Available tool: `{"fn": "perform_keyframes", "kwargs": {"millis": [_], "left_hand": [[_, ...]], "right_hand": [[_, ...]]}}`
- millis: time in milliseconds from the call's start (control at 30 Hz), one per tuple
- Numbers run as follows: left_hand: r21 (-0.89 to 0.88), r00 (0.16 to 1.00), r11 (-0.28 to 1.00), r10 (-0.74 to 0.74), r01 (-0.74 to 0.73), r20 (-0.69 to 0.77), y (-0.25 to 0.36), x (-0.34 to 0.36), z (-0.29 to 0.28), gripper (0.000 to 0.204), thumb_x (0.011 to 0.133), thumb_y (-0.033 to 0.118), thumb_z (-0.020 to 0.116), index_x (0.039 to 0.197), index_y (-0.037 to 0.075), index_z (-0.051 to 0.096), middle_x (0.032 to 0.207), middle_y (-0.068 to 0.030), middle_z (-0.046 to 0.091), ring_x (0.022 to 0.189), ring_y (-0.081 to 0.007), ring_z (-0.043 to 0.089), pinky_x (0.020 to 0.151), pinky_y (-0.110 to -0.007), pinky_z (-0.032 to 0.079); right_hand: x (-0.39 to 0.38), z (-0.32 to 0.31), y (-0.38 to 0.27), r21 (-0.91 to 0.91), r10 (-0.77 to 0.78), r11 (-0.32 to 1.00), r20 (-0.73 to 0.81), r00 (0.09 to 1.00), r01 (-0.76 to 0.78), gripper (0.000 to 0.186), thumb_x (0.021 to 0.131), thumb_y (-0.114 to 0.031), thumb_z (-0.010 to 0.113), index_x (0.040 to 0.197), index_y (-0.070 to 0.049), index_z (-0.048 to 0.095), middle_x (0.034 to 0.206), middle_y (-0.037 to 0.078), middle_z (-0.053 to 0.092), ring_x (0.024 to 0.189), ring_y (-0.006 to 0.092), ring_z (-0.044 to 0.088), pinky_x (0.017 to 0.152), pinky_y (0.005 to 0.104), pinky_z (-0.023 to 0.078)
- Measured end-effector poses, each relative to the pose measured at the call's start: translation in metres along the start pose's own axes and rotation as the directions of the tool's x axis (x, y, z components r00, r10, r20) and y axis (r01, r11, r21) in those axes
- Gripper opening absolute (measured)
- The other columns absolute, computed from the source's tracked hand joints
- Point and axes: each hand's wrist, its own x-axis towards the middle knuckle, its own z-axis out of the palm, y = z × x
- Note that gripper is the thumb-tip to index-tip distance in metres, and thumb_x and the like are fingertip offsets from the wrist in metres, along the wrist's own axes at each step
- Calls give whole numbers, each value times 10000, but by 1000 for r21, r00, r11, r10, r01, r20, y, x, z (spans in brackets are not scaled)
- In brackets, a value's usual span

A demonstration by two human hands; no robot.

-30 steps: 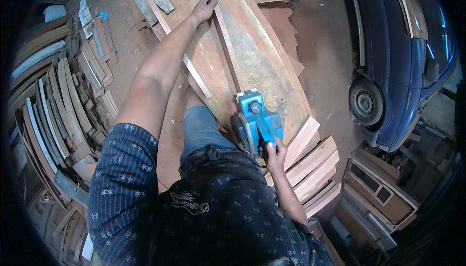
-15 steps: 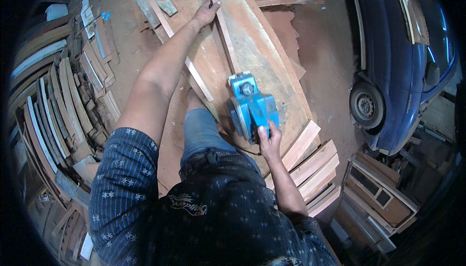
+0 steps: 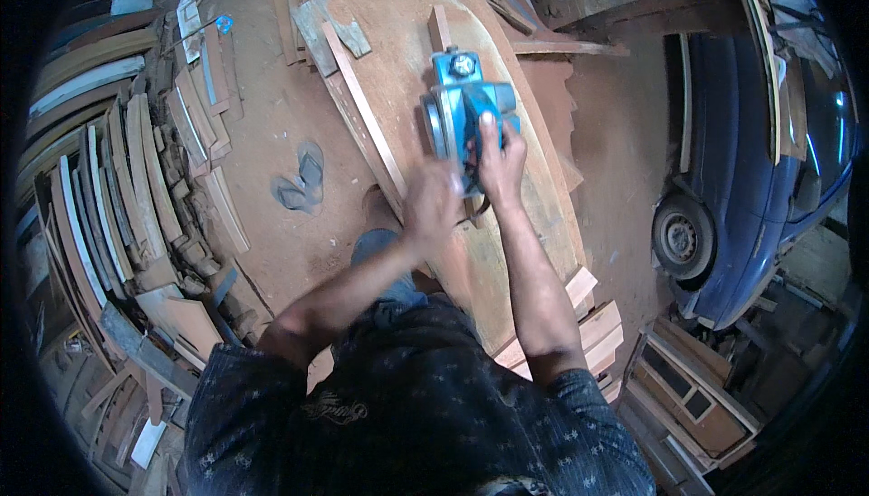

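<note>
My right hand (image 3: 501,157) is closed round the rear handle of a blue electric planer (image 3: 471,98), its thumb on top. The planer sits over a narrow wooden strip (image 3: 440,27), whose far end shows beyond the tool. Just left of the planer's back end is my left hand (image 3: 433,202), smeared by motion, so its fingers cannot be made out. A second thin strip (image 3: 362,102) lies along the left side of the wooden workbench (image 3: 534,188), which has a rounded far end and a dusty top.
Boards (image 3: 602,333) are stacked at the bench's near right. A grey wood offcut (image 3: 315,39) lies at its far left. Slippers (image 3: 303,179) rest on the floor, beside long stacks of timber (image 3: 136,179). A blue car (image 3: 733,224) stands on the right.
The planer has moved away from me along the strip with my right hand. My left hand has left the strip's far end and come back near the planer's rear.
</note>
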Motion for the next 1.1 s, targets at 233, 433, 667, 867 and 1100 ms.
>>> {"fn": "perform_keyframes", "kwargs": {"millis": [233, 433, 667, 867, 1100], "left_hand": [[362, 658, 855, -31, -373, 753, 2, -88, 26, 555, 914, 247, 570, 1402, -17, 560, 1545, -242, 432, 1502, -369, 319, 1278, -537, 144], [521, 568, 678, -182, -519, 803, -10, -86, 32, 577, 981, 235, 451, 1503, -11, 459, 1643, -234, 299, 1550, -378, 215, 1252, -623, 105], [626, 565, 325, -270, -709, 780, -10, -99, 39, 565, 999, 249, 420, 1503, -3, 461, 1647, -214, 308, 1552, -369, 222, 1249, -632, 101], [374, 710, 854, -8, -362, 704, -11, -107, 32, 459, 966, 266, 583, 1339, -2, 594, 1530, -193, 460, 1430, -373, 406, 1207, -525, 286], [200, 852, 965, 42, -170, 521, 53, -88, -11, 236, 945, 147, 648, 1163, 68, 691, 1137, -104, 676, 1056, -309, 663, 938, -426, 535]], "right_hand": [[150, 67, -35, -52, -82, 995, -40, 996, 80, 602, 986, -586, 606, 913, 4, 700, 690, 54, 647, 522, 119, 583, 492, 294, 489], [196, 80, -68, 7, -64, 998, 35, 997, 64, 645, 969, -621, 607, 947, 17, 704, 683, 61, 651, 512, 130, 588, 505, 295, 468], [130, 45, -66, 45, 112, 992, 109, 988, -117, 562, 966, -569, 640, 1006, -9, 671, 690, 49, 639, 529, 120, 587, 512, 283, 468], [32, 0, -21, 77, 143, 986, 81, 986, -149, 474, 981, -487, 662, 1001, -14, 650, 691, 44, 634, 534, 110, 575, 516, 268, 464], [-118, -69, 32, 208, 211, 953, 69, 975, -221, 493, 996, -321, 698, 1310, 46, 596, 744, 18, 629, 588, 72, 555, 530, 230, 442]]}}
